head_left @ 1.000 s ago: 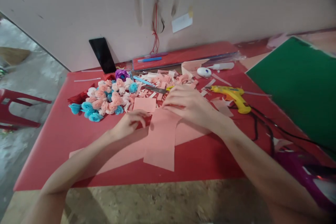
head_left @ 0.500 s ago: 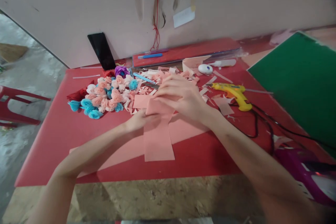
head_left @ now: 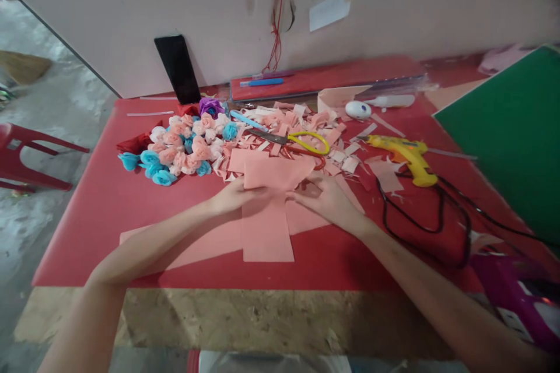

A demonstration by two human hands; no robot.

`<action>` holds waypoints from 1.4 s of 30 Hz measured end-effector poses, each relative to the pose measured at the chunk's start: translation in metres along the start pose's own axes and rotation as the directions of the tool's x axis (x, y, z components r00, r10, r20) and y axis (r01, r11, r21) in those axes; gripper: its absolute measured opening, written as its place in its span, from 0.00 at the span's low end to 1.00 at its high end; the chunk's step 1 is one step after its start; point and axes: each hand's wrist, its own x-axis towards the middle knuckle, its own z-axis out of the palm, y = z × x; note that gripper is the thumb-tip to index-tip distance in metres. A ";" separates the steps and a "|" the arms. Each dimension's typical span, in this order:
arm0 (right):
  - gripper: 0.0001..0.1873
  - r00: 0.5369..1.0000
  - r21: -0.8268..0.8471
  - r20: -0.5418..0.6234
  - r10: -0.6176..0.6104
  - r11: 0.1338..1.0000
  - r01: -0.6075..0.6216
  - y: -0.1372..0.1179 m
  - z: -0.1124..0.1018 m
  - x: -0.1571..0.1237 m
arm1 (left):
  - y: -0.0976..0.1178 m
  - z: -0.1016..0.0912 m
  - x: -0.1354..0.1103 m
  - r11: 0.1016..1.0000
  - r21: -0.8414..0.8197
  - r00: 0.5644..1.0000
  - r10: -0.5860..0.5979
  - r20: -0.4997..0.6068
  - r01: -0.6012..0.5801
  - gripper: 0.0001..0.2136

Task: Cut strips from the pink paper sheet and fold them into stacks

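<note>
Both my hands hold one pink paper piece [head_left: 273, 178] at the middle of the red table cover [head_left: 87, 210]. My left hand [head_left: 231, 196] pinches its left edge, fingers closed. My right hand [head_left: 326, 198] grips its right edge, fingers closed. The piece is lifted a little above a long pink paper sheet [head_left: 266, 239] that lies flat beneath. Behind the paper lie yellow-handled scissors [head_left: 301, 141] among pink paper scraps [head_left: 284, 122].
A heap of pink, white and blue paper roses [head_left: 179, 148] lies at the left. A yellow glue gun [head_left: 405, 154] with a black cable [head_left: 420, 215] sits at the right, beside a green board [head_left: 507, 134]. A black phone [head_left: 177, 70] leans on the wall. A red chair [head_left: 26, 157] stands far left.
My right hand has drawn back from over the scraps to the paper's right edge, uncovering the scissors. Both hands now hold the pink piece spread between them. The camera has shifted slightly.
</note>
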 end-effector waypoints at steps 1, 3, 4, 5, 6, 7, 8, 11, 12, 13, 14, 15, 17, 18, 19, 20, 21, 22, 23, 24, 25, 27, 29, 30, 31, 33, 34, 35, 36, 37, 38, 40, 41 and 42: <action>0.10 1.000 0.004 -0.017 -0.011 1.000 0.011 0.001 0.001 0.000 | 0.000 0.000 -0.001 1.000 0.018 1.000 0.015 0.022 -0.016 0.20; 0.10 0.999 0.011 -0.045 -0.024 1.000 0.025 0.004 0.003 0.000 | -0.001 -0.002 -0.002 0.993 0.095 0.995 0.057 0.080 -0.064 0.17; 0.10 0.998 0.015 -0.053 -0.026 1.000 0.027 0.005 0.004 -0.001 | -0.003 -0.003 -0.003 0.986 0.139 0.991 0.074 0.109 -0.089 0.15; 0.10 0.998 0.018 -0.062 -0.026 0.999 0.027 0.006 0.004 -0.002 | -0.005 -0.005 -0.004 0.978 0.176 0.988 0.086 0.129 -0.108 0.14; 0.09 0.997 0.021 -0.075 -0.023 0.999 0.025 0.007 0.004 -0.003 | -0.008 -0.007 -0.005 0.973 0.199 0.986 0.091 0.138 -0.118 0.12; 0.07 0.996 0.025 -0.092 -0.024 0.999 0.026 0.007 0.004 -0.005 | -0.010 -0.008 -0.005 0.970 0.210 0.986 0.095 0.138 -0.123 0.12; 0.05 0.993 0.032 -0.110 -0.036 0.999 0.040 0.006 0.003 -0.007 | -0.013 -0.010 -0.006 0.970 0.211 0.986 0.097 0.133 -0.124 0.11; 0.09 0.974 0.053 -0.161 -0.159 0.984 0.169 -0.002 -0.002 -0.011 | -0.017 -0.011 -0.007 0.969 0.218 0.987 0.093 0.128 -0.119 0.12; 0.08 0.960 0.053 -0.166 -0.226 0.970 0.238 -0.005 -0.004 -0.012 | -0.017 -0.011 -0.007 0.964 0.232 0.985 0.100 0.138 -0.130 0.13; 0.07 0.941 0.046 -0.163 -0.297 0.950 0.308 -0.008 -0.006 -0.012 | -0.016 -0.011 -0.006 0.956 0.253 0.982 0.111 0.154 -0.147 0.14; 0.06 0.921 0.036 -0.145 -0.361 0.928 0.370 -0.010 -0.007 -0.013 | -0.015 -0.011 -0.006 0.945 0.278 0.976 0.126 0.177 -0.172 0.15; 0.06 0.901 0.024 -0.120 -0.417 0.906 0.423 -0.011 -0.007 -0.014 | -0.014 -0.011 -0.006 0.929 0.308 0.968 0.147 0.204 -0.206 0.16; 0.08 0.867 -0.007 -0.066 -0.493 0.870 0.494 -0.011 -0.005 -0.018 | -0.011 -0.013 -0.007 0.873 0.371 0.938 0.229 0.261 -0.317 0.19; 0.10 0.857 -0.019 -0.047 -0.513 0.858 0.513 -0.010 -0.003 -0.021 | -0.010 -0.014 -0.008 0.827 0.414 0.917 0.278 0.285 -0.380 0.21; 0.11 0.852 -0.030 -0.030 -0.523 0.852 0.523 -0.008 0.000 -0.024 | -0.009 -0.016 -0.011 0.769 0.464 0.895 0.325 0.306 -0.439 0.23; 0.12 0.849 -0.041 -0.016 -0.528 0.849 0.527 -0.006 0.002 -0.027 | -0.007 -0.017 -0.014 0.702 0.519 0.872 0.366 0.326 -0.488 0.23; 0.13 0.848 -0.053 -0.006 -0.530 0.847 0.529 -0.004 0.005 -0.030 | -0.004 -0.018 -0.017 0.631 0.571 0.851 0.392 0.348 -0.524 0.24; 0.13 0.848 -0.066 0.005 -0.529 0.846 0.528 -0.001 0.007 -0.033 | -0.002 -0.019 -0.022 0.566 0.612 0.833 0.404 0.378 -0.552 0.23; 0.13 0.850 -0.079 0.013 -0.527 0.847 0.526 0.000 0.009 -0.036 | 0.001 -0.020 -0.026 0.508 0.633 0.811 0.406 0.421 -0.583 0.22; 0.13 0.852 -0.094 0.017 -0.523 0.848 0.522 0.002 0.010 -0.038 | 0.003 -0.021 -0.030 0.465 0.633 0.784 0.408 0.468 -0.619 0.21; 0.13 0.856 -0.108 0.019 -0.517 0.850 0.516 0.003 0.011 -0.039 | 0.005 -0.021 -0.034 0.439 0.617 0.756 0.413 0.507 -0.653 0.19; 0.13 0.858 -0.128 0.017 -0.513 0.850 0.511 0.003 0.012 -0.041 | 0.007 -0.022 -0.039 0.433 0.576 0.720 0.445 0.533 -0.694 0.16; 0.14 0.852 -0.156 0.019 -0.524 0.840 0.520 0.003 0.013 -0.041 | 0.005 -0.025 -0.040 0.456 0.547 0.710 0.497 0.498 -0.702 0.13; 0.14 0.845 -0.175 0.025 -0.534 0.830 0.529 0.004 0.014 -0.041 | 0.003 -0.026 -0.040 0.464 0.538 0.708 0.521 0.477 -0.704 0.12; 0.14 0.839 -0.199 0.038 -0.543 0.819 0.539 0.004 0.014 -0.042 | 0.001 -0.029 -0.039 0.468 0.534 0.706 0.540 0.458 -0.704 0.11; 0.14 0.825 -0.250 0.087 -0.559 0.789 0.561 0.005 0.016 -0.043 | -0.004 -0.033 -0.036 0.457 0.543 0.703 0.554 0.446 -0.704 0.10; 0.14 0.817 -0.274 0.118 -0.565 0.772 0.574 0.006 0.017 -0.044 | -0.006 -0.036 -0.034 0.443 0.558 0.704 0.551 0.447 -0.702 0.10; 0.14 0.808 -0.296 0.151 -0.569 0.754 0.586 0.007 0.018 -0.045 | -0.007 -0.038 -0.034 0.425 0.576 0.706 0.546 0.451 -0.698 0.10; 0.14 0.799 -0.315 0.183 -0.573 0.736 0.600 0.008 0.019 -0.046 | -0.009 -0.039 -0.033 0.407 0.597 0.709 0.537 0.456 -0.692 0.10; 0.14 0.791 -0.328 0.208 -0.576 0.720 0.611 0.009 0.020 -0.047 | -0.010 -0.041 -0.033 0.391 0.618 0.716 0.528 0.457 -0.682 0.09; 0.14 0.784 -0.338 0.227 -0.578 0.708 0.620 0.010 0.021 -0.047 | -0.012 -0.042 -0.034 0.380 0.636 0.723 0.524 0.451 -0.672 0.09; 0.15 0.772 -0.353 0.250 -0.585 0.687 0.635 0.010 0.022 -0.048 | -0.014 -0.042 -0.034 0.366 0.658 0.729 0.528 0.436 -0.658 0.10; 0.15 0.765 -0.357 0.256 -0.591 0.678 0.643 0.010 0.023 -0.048 | -0.016 -0.043 -0.035 0.361 0.661 0.727 0.533 0.432 -0.658 0.10; 0.16 0.759 -0.360 0.260 -0.596 0.670 0.650 0.009 0.024 -0.048 | -0.016 -0.043 -0.035 0.354 0.662 0.723 0.540 0.431 -0.660 0.10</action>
